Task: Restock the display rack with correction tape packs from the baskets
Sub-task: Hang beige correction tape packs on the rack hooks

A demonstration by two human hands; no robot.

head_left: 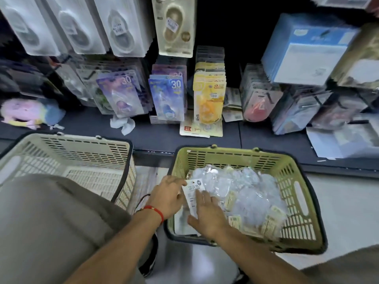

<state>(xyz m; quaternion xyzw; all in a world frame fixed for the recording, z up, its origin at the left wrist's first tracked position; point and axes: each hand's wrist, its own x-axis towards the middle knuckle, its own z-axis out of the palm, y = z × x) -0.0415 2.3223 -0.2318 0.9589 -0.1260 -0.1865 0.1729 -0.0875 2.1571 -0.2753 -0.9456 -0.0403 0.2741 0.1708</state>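
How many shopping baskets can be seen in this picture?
2. The cream basket stands on the left and looks empty. The green basket stands on the right and holds clear packs; both hands reach into it.

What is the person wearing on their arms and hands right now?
Both forearms are bare, with no sleeves or gloves in view. The left hand has a thin red cord bracelet at the wrist, with a dark cord just behind it. The right hand wears nothing visible.
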